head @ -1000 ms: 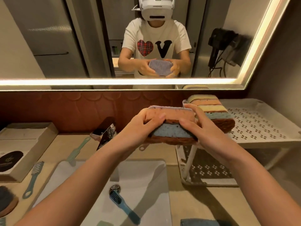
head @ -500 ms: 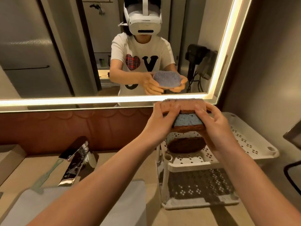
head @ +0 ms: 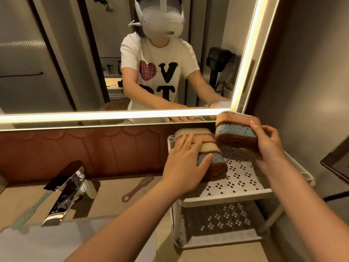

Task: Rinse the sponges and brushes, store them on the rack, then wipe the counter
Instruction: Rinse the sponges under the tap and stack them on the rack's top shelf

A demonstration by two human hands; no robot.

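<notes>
A white perforated two-tier rack [head: 243, 178] stands on the counter at the right. A row of sponges [head: 209, 148] stands on edge on its top shelf, at the back left. My left hand [head: 186, 163] lies flat on that row with fingers spread, pressing on it. My right hand [head: 268, 142] holds a pair of sponges [head: 236, 129], orange and blue with brown scouring pads, in the air above the shelf just right of the row.
A brown brush [head: 138, 187] lies on the beige counter [head: 113, 201] left of the rack. A chrome tap [head: 64, 193] overhangs the white basin [head: 37, 242] at lower left. A lit mirror [head: 113, 53] runs behind. A dark object [head: 336, 165] juts in at the right edge.
My left hand let go of the held sponges and dropped onto the row on the rack. My right hand carried the pair to the right, beside the row.
</notes>
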